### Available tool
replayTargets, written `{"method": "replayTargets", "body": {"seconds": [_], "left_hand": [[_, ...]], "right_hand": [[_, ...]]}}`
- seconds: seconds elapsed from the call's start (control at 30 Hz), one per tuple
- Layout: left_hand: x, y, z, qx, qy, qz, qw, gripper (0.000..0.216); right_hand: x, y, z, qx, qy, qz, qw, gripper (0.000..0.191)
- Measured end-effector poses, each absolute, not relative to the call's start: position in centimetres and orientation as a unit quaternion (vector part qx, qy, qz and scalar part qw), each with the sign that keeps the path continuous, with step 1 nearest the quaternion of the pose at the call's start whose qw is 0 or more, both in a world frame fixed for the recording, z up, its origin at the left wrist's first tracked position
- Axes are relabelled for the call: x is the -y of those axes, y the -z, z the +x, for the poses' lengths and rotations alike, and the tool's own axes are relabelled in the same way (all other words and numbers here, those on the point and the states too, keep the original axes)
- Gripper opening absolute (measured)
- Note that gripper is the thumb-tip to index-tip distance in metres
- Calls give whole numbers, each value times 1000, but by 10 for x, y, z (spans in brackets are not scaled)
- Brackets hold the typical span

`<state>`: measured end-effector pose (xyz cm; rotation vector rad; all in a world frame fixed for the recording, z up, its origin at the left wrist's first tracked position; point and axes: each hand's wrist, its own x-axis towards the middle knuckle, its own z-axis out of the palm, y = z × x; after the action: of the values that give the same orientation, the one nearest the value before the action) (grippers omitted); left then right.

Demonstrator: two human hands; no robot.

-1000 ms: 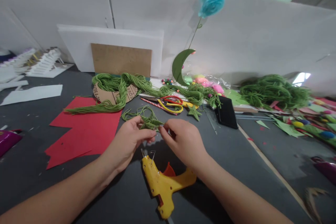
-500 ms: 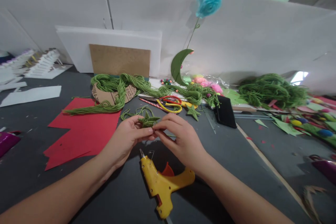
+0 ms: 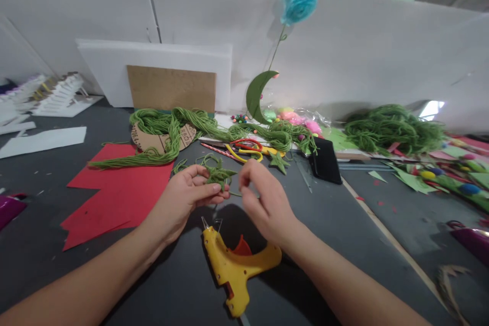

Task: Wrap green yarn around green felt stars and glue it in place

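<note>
Hands meet over a dark grey desk (image 3: 362,234) strewn with craft materials: your left hand (image 3: 187,198) is closed in a pinch on a small green yarn-covered star (image 3: 218,175), held just above the desk between thumb and fingers, while your right hand (image 3: 267,204) hangs just beside it with fingers loosely bent and blurred. A thin green strand (image 3: 237,194) trails from the star toward that hand, but it cannot be told whether the fingertips grip it. Directly below both hands lies a yellow glue gun (image 3: 239,267) on its side, nozzle pointing toward your left wrist. A jagged red paper sheet (image 3: 118,191) lies to the left, a long hank of green yarn (image 3: 168,132) runs across the desk behind it, and scissors with red and yellow handles (image 3: 246,148), a flat green felt star (image 3: 278,162) and a black phone (image 3: 324,160) sit farther back. By the look of it, yarn is being worked around the star; a further turn would call for a steady pinch from your left hand, a taut strand in your right, and fingers kept off the gun's tip.
</note>
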<state>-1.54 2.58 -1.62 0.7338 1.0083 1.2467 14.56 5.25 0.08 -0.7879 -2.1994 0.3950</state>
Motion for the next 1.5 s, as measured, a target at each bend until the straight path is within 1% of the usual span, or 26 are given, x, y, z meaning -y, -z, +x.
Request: {"method": "replayTargets", "body": {"seconds": [0.07, 0.13, 0.2, 0.27, 0.3, 0.33, 0.37, 0.4, 0.43, 0.47, 0.5, 0.57, 0.6, 0.67, 0.73, 0.8, 0.87, 0.97, 1.03, 1.13, 1.17, 1.23, 1.3, 1.37, 1.5], "left_hand": [[-28, 17, -18, -451, -546, 330, 624, 26], [-30, 18, -20, -461, -549, 332, 613, 25], [-33, 19, -22, -467, -551, 331, 607, 25], [-35, 20, -24, -471, -552, 333, 602, 24], [-36, 21, -25, -473, -553, 334, 599, 23], [-38, 22, -27, -474, -554, 335, 597, 22], [-39, 23, -28, -475, -554, 336, 596, 22], [-41, 24, -30, -475, -555, 335, 595, 21], [-43, 25, -32, -477, -555, 334, 595, 21], [-45, 26, -35, -479, -555, 331, 594, 21], [-46, 27, -37, -481, -556, 327, 593, 20], [-49, 28, -42, -482, -562, 316, 593, 19], [-51, 29, -44, -482, -567, 309, 593, 19], [-53, 29, -47, -479, -579, 293, 591, 19], [-55, 30, -49, -479, -588, 281, 588, 19], [-56, 30, -50, -481, -592, 276, 584, 20], [-57, 31, -52, -485, -592, 273, 583, 19], [-59, 32, -55, -489, -591, 274, 580, 18], [-60, 33, -57, -491, -590, 277, 579, 18], [-61, 34, -56, -491, -582, 285, 582, 19], [-60, 34, -55, -490, -579, 289, 584, 19], [-59, 34, -51, -488, -571, 298, 589, 19], [-56, 33, -45, -488, -564, 308, 591, 19], [-52, 31, -39, -494, -558, 326, 582, 17], [-44, 27, -30, -508, -552, 373, 546, 15]], "right_hand": [[-54, -5, 148, 827, -205, -348, 390, 15], [-58, -7, 150, 807, -218, -390, 387, 19], [-66, -6, 152, 796, -203, -434, 370, 26], [-74, -3, 154, 799, -170, -471, 334, 34], [-78, -1, 156, 806, -150, -481, 310, 33], [-81, -1, 159, 817, -131, -483, 285, 27], [-82, -1, 161, 831, -114, -479, 259, 14], [-81, -4, 164, 845, -103, -469, 233, 10], [-79, -8, 167, 861, -103, -457, 200, 28], [-74, -13, 169, 877, -112, -440, 157, 38], [-68, -18, 171, 894, -139, -415, 95, 39], [-51, -28, 171, 919, -211, -329, -46, 28], [-42, -30, 170, 928, -228, -281, -91, 28], [-26, -28, 166, 937, -199, -259, -123, 29], [-15, -20, 161, 943, -149, -271, -123, 29], [-14, -13, 157, 942, -154, -270, -124, 32], [-21, -13, 156, 934, -198, -265, -132, 33], [-43, -26, 160, 914, -295, -241, -138, 31], [-57, -36, 165, 897, -367, -228, -89, 32], [-70, -38, 173, 860, -449, -240, 26, 35], [-71, -35, 175, 851, -451, -257, 72, 33], [-69, -27, 176, 836, -425, -310, 157, 23], [-66, -19, 175, 819, -382, -369, 217, 21], [-63, -14, 172, 814, -350, -397, 240, 22], [-58, -12, 169, 826, -317, -397, 245, 19]]}}
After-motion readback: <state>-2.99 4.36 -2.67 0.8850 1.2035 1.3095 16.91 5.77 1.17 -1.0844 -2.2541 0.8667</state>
